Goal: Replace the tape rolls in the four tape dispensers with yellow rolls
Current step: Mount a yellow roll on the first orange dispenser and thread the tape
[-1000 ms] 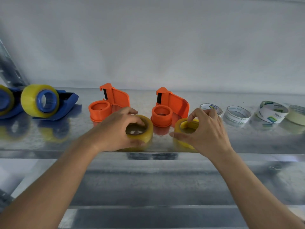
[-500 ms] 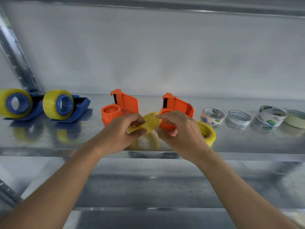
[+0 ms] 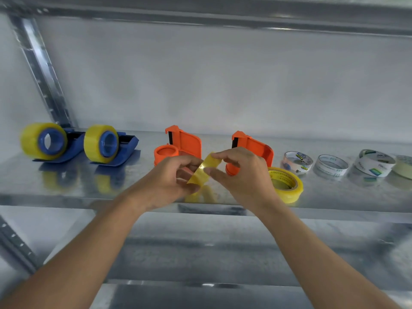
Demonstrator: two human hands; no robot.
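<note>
Above the metal shelf [image 3: 66, 188], left hand [image 3: 169, 181] and right hand [image 3: 243, 177] each pinch the yellow roll [image 3: 201, 172] in a closed grip.

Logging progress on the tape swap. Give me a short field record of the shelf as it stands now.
blue dispensers: two, each carrying a yellow roll
orange dispensers: two, hubs bare
held roll: yellow roll, gripped by left hand and right hand
spare yellow roll, lying flat on shelf
removed rolls: four pale rolls at right
</note>
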